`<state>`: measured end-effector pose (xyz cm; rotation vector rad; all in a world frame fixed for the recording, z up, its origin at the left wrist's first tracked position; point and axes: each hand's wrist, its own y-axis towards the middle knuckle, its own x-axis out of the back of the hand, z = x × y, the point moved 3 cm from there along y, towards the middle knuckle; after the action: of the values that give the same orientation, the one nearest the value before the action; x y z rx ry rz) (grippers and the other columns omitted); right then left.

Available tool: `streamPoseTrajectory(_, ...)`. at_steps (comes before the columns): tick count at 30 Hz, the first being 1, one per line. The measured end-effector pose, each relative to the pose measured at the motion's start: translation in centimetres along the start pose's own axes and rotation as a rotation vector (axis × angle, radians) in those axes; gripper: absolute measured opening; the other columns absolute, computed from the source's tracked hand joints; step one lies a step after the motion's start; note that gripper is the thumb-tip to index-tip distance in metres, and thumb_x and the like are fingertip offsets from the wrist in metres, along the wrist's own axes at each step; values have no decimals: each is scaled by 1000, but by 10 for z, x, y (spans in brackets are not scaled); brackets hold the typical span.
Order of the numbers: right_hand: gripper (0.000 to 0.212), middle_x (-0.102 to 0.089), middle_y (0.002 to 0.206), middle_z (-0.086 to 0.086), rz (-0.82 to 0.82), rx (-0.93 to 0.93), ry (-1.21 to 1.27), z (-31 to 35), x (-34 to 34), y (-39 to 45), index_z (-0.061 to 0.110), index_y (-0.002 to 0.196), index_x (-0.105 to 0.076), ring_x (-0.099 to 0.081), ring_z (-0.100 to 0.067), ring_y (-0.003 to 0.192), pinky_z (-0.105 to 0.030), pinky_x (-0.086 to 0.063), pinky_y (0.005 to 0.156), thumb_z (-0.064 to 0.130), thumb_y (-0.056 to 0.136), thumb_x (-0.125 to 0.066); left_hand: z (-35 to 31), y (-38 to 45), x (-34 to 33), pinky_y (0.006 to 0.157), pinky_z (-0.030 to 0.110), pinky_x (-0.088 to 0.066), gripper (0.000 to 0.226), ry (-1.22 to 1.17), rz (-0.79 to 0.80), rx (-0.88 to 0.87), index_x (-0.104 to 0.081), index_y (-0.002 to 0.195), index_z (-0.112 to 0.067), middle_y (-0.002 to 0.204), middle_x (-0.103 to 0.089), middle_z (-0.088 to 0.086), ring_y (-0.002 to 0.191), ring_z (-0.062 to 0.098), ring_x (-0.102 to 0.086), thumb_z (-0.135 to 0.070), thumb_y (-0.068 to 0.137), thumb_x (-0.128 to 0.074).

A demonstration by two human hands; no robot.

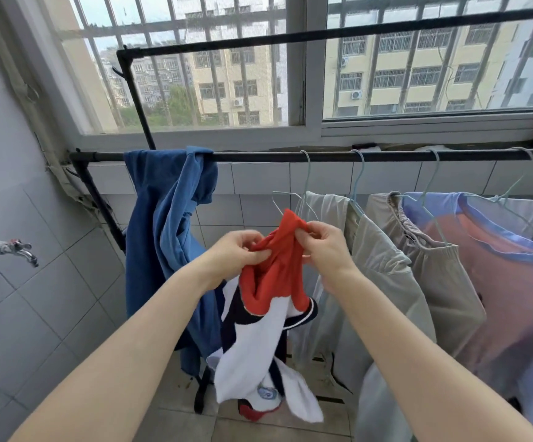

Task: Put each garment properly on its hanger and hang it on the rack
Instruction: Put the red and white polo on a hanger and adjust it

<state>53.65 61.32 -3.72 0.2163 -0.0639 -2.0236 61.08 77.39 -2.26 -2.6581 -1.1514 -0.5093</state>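
Four wire hangers (305,183) hung on the rack's lower rail (258,156), right of one draped blue garment (166,237). Two hands (239,250) held one red-and-white garment (274,282) below that rail. One tap (19,248) stood left of it.

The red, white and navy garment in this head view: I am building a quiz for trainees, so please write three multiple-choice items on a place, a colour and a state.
1. Where is the blue garment?
A. draped over the rack bar
B. on the floor
C. on the windowsill

2. What colour is the cloth pinched by the fingers?
A. green
B. red
C. yellow

3. How is the red, white and navy garment held?
A. by both hands
B. by one hand
C. hanging free

A: it hangs over the rack bar.
B: red folds between the fingers.
A: left hand and right hand grip it.
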Motion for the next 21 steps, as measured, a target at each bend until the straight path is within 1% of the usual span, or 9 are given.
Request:
streamPoseTrajectory(2,18,-60,69,-5,25,-69,55,-1,2,0,10,81,-64,-59,-9,51,-22,-49,49,8,97,-56,7,-1,7,77,33,-48,13,-11,-89,39,-70,94,-11,84,-67,5,77,18,-61,-19,97,-59)
streamPoseTrajectory(4,20,-53,66,-4,12,-78,25,-9,4,4,8,80,-64,-50,-8,47,-23,-43,48,11,98,-56,9,1,14,72,31,-46,22,-90,-230,64,-70,92,-11,80,-66,3,74,19,-57,-23,100,-54)
streamPoseTrajectory(6,24,-51,66,-5,-24,-24,-82,-16,6,9,10,74,-67,-43,-11,56,-30,-36,57,16,96,-59,9,2,18,64,26,-47,26,-226,-330,73,-69,86,-13,73,-68,-1,67,14,-60,-23,102,-51)
streamPoseTrajectory(10,26,-60,69,1,-73,16,-196,-27,11,13,10,71,-70,-49,-14,70,-34,-39,69,23,92,-61,8,-2,8,50,23,-49,31,-428,-381,111,-65,81,-11,66,-68,0,57,12,-62,-22,104,-46)
streamPoseTrajectory(12,31,-57,68,-2,-92,1,-224,-30,13,14,3,75,-68,-46,-15,68,-35,-38,69,30,88,-61,8,-2,4,54,26,-51,30,-465,-377,108,-65,82,-10,70,-68,4,61,16,-62,-22,104,-46)
streamPoseTrajectory(14,28,-61,69,-5,-92,22,-367,-27,14,14,4,77,-68,-50,-14,68,-38,-44,70,27,90,-59,6,-1,0,63,29,-54,31,-493,-357,87,-66,86,-8,74,-69,5,65,18,-64,-22,104,-45)
streamPoseTrajectory(17,12,-67,99,-3,-136,194,-505,-2,10,7,19,100,-71,-62,-13,91,-34,-51,86,17,92,-62,3,1,-1,66,30,-54,31,-515,-356,61,-64,84,-9,73,-69,5,65,17,-64,-21,104,-45)
streamPoseTrajectory(19,21,-60,102,0,-49,324,-498,15,1,0,28,107,-69,-59,-10,93,-22,-47,85,21,87,-68,0,4,-3,67,32,-53,31,-514,-355,53,-63,81,-9,73,-68,7,65,19,-63,-20,104,-46)
streamPoseTrajectory(21,26,-57,99,-1,110,347,-739,16,-9,-3,32,107,-68,-57,-15,94,-27,-47,84,27,81,-70,-3,5,-6,67,33,-53,31,-537,-335,43,-62,80,-8,73,-66,9,65,20,-61,-20,103,-45)
